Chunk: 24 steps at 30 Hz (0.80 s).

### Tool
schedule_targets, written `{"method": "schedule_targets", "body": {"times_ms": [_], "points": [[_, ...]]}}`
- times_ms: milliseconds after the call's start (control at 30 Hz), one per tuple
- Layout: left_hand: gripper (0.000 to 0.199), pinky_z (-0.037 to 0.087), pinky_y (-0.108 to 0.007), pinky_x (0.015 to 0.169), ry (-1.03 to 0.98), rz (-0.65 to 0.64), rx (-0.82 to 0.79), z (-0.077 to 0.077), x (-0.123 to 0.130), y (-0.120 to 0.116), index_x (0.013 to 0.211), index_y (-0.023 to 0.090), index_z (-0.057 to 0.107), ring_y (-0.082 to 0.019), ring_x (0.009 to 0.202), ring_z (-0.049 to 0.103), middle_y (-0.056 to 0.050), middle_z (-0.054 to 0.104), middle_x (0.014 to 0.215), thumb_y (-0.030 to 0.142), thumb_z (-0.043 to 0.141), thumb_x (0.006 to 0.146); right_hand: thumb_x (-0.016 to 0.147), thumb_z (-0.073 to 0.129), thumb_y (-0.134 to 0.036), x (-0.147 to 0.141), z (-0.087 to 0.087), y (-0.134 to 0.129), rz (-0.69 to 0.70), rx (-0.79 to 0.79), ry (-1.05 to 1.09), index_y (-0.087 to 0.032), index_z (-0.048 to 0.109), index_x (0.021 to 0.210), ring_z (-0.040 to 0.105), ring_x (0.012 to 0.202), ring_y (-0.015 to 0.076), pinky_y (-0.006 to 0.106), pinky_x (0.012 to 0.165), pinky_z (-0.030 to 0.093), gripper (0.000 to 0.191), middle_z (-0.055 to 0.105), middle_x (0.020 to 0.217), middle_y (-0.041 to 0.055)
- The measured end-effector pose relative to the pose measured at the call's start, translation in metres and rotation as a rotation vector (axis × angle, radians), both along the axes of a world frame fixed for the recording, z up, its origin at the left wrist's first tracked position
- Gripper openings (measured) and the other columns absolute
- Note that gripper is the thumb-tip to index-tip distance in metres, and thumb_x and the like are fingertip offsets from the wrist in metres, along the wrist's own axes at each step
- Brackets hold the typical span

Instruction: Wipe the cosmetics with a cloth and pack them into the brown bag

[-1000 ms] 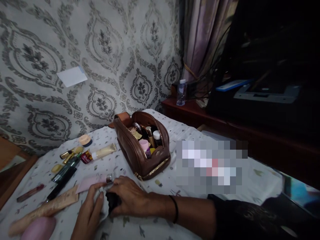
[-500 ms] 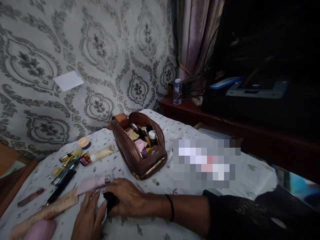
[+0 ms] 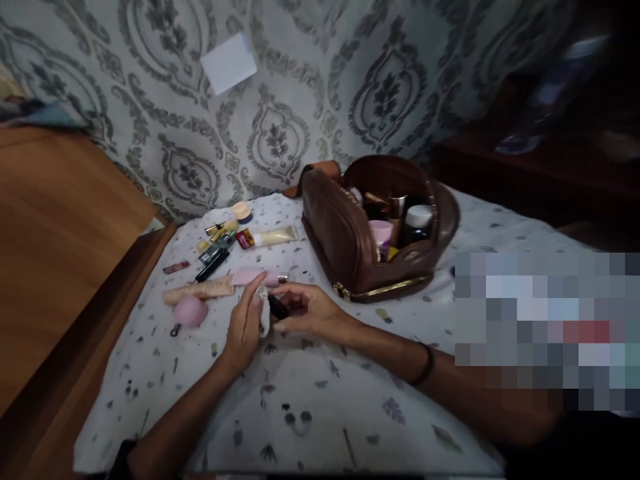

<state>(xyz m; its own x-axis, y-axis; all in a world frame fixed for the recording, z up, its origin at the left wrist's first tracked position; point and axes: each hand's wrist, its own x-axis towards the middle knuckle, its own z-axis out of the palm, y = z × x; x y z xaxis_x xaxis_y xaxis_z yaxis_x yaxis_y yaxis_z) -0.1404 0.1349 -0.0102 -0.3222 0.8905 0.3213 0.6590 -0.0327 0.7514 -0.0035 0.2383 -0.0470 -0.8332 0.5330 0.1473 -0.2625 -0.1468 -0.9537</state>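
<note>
Thumb and fingers of my left hand (image 3: 243, 330) are closed on a white wad (image 3: 265, 315). My right hand (image 3: 320, 315) is half open, its fingers and thumb curved about a black piece (image 3: 278, 307); whether they press it I cannot tell. The wad looks pale and crumpled; the piece is short and dark, its details blurred. The wad lies at my left hand's three o'clock, and the piece at my right hand's nine o'clock, just beside the wad. Beyond both, a pink tube (image 3: 243, 277) lies towards eleven o'clock, an open brown bag (image 3: 340, 243) towards one.
</note>
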Motion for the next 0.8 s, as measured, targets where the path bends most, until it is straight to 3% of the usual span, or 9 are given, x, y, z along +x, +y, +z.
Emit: {"method": "schedule_targets", "body": {"times_ms": [100,200,300,500,800], "points": [[0.04,0.048,-0.031,0.088,-0.038,-0.001,0.009,0.0014,-0.0034,-0.002,0.118,0.019,0.057,-0.02,0.097,0.062,-0.005,0.067,0.104,0.046,0.034,0.101,0.059,0.088,-0.032,0.0027,0.0054,-0.0026,0.016,0.039,-0.017,-0.02,0.065,0.112,0.062,0.08,0.0129,0.028,0.077,0.051,0.059,0.065,0.085,-0.0023],[0.032,0.046,-0.027,0.075,-0.069,-0.066,-0.009,0.0014,-0.0061,-0.0029,0.1,0.02,0.059,-0.016,0.078,0.058,0.0,0.062,0.083,0.041,0.036,0.101,0.059,0.088,-0.03,0.0034,0.0085,-0.0045,-0.003,0.079,-0.052,-0.019,0.065,0.108,0.062,0.08,0.0133,0.029,0.079,0.051,0.055,0.066,0.085,-0.0019],[0.03,0.045,-0.028,0.077,0.044,-0.119,0.037,0.0007,-0.0061,-0.0044,0.096,0.018,0.062,-0.017,0.083,0.057,-0.002,0.06,0.086,0.036,0.038,0.101,0.059,0.087,-0.03,0.0018,0.0079,-0.0046,-0.014,0.099,-0.086,-0.017,0.065,0.097,0.06,0.075,0.0126,0.028,0.075,0.051,0.046,0.065,0.082,-0.0024],[0.033,0.044,-0.034,0.093,0.391,-0.147,0.145,-0.0024,-0.0017,-0.0101,0.123,0.017,0.061,-0.022,0.107,0.054,-0.01,0.057,0.112,0.032,0.047,0.098,0.065,0.081,-0.029,-0.001,0.004,-0.0027,-0.079,0.125,-0.041,-0.017,0.066,0.1,0.06,0.077,0.0123,0.027,0.075,0.05,0.039,0.065,0.085,-0.0013],[0.049,0.043,-0.037,0.101,-0.081,-0.106,0.027,0.0024,-0.0041,-0.0044,0.117,0.017,0.068,-0.023,0.111,0.058,-0.01,0.065,0.114,0.047,0.032,0.102,0.059,0.088,-0.029,0.0034,0.0089,-0.0068,0.055,0.014,-0.004,-0.022,0.064,0.103,0.067,0.085,0.0142,0.032,0.084,0.055,0.05,0.069,0.094,-0.0004]]}}
